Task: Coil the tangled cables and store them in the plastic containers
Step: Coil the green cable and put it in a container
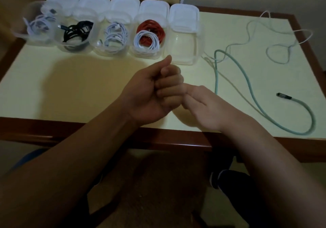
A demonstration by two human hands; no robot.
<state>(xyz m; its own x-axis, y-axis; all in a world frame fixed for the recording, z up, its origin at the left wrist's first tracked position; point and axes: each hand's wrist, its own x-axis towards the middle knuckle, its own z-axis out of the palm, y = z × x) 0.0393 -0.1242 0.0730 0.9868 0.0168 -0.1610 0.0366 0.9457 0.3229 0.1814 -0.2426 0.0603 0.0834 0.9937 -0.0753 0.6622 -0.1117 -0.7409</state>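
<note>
Looking down from the head camera, a cream-topped bench (98, 79) carries a row of five clear plastic containers (148, 39) along its far left edge, lids hinged back so each stays ready to receive a coil. From the left, four of them hold coiled cables: white, black (77, 32), white, then red (152, 27) with a white coil on top. The fifth container (184, 47), at the right end of the row, looks empty, probably kept for what remains.

To its right, two loose cables lie uncoiled on the bench. A thick mint-green cable (247, 79) loops toward the near right edge, its dark plug (283, 95) lying free. A thin white cable (275, 51) wanders behind it, far right, and the two cross near the fifth container.

Both hands meet at the near centre, above the bench and apart from every cable. The left hand (155, 90) has its grip clenched, thumb raised, the fingers apparently wrapped round the fingers of the right hand (202, 104). The right hand's own grip cannot be told, as its fingers are hidden.
</note>
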